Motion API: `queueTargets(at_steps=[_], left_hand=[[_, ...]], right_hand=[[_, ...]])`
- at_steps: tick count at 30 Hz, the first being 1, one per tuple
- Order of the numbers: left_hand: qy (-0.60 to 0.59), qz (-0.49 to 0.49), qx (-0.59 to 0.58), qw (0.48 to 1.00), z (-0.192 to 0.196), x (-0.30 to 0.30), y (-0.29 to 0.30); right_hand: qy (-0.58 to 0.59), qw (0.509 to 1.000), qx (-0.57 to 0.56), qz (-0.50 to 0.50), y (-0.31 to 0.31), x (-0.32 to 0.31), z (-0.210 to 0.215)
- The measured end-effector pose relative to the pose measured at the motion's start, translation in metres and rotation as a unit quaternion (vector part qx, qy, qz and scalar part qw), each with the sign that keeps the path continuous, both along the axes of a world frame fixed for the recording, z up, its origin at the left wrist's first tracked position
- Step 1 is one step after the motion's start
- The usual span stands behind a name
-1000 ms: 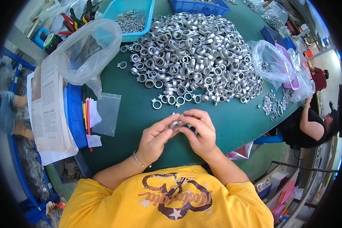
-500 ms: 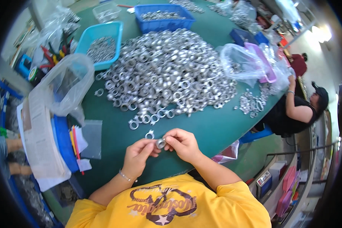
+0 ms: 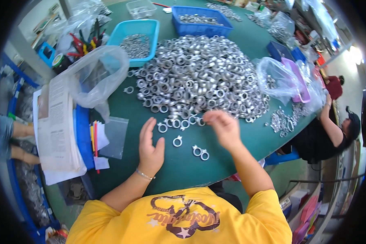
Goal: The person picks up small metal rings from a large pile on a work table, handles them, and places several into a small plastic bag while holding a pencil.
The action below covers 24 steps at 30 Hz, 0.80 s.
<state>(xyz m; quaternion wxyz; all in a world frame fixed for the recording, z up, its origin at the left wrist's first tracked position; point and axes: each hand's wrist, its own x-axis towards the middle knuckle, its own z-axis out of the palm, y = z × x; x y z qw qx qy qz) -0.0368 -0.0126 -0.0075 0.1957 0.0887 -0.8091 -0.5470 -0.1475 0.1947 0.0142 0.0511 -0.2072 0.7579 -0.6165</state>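
A big heap of silver metal rings (image 3: 199, 77) covers the middle of the green table (image 3: 248, 142). My left hand (image 3: 150, 146) hovers open above the table, fingers apart, holding nothing. A single ring (image 3: 177, 141) lies just right of it. Two joined rings (image 3: 201, 153) lie on the table between my hands. My right hand (image 3: 223, 127) is blurred near the front edge of the heap, fingers spread, with nothing seen in it.
A clear plastic bag (image 3: 96, 77) and a stack of papers (image 3: 57, 130) sit at the left. Two blue trays (image 3: 135, 40) (image 3: 201, 19) with metal parts stand at the back. Another person (image 3: 329, 130) sits at the right by more bags (image 3: 279, 79).
My hands, pressed together on a small ring piece before, have separated. The joined rings now lie on the table and my right hand has moved toward the heap.
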Motion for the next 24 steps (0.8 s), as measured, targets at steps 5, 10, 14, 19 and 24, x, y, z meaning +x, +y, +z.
queueTargets(at_steps=[5, 10, 14, 19, 24], left_hand=[[-0.021, -0.098, -0.041, 0.994, -0.008, 0.005, -0.001], [-0.035, -0.091, 0.072, 0.993, -0.007, 0.008, 0.009], [-0.036, -0.039, 0.154, 0.987, -0.003, 0.008, 0.009], [-0.036, -0.024, 0.216, 0.976, -0.006, 0.004, 0.007], [-0.037, -0.022, 0.219, 0.975, -0.003, 0.005, 0.006]], right_hand=[[0.334, 0.898, 0.225, 0.177, -0.074, 0.018, -0.002], [0.316, 0.896, 0.221, 0.22, -0.06, 0.035, -0.003], [0.261, 0.919, 0.162, 0.248, -0.041, 0.03, -0.001], [0.266, 0.946, 0.177, 0.057, -0.063, 0.001, -0.005], [0.325, 0.901, 0.279, 0.063, -0.086, -0.007, -0.012]])
